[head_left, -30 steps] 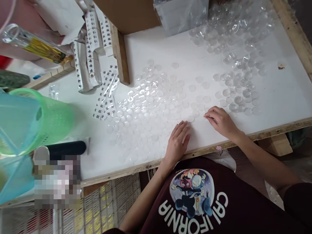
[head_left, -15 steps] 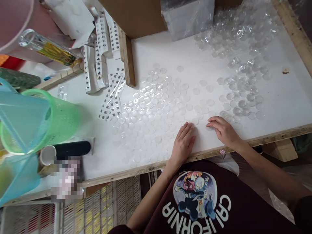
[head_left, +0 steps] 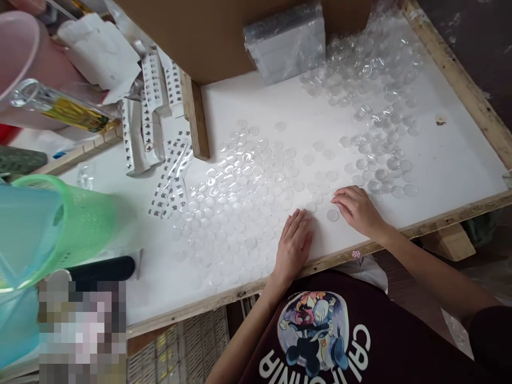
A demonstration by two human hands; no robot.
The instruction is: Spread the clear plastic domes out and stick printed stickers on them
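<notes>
Right hand (head_left: 360, 210): half a second back the fingers lay flatter and pointed toward the left hand (head_left: 294, 245). Now they arch, with the knuckles raised.

One clear disc (head_left: 332, 215) lies bare just under the right fingertips, on the thumb side, in the gap between the two hands. In the earlier pictures no disc showed free of the fingers at that spot. Whether it was hidden beneath them cannot be told, nor whether a fingertip touches it now.

Head camera has tipped, so the white board (head_left: 440, 176) runs more slantwise across the frame.
</notes>
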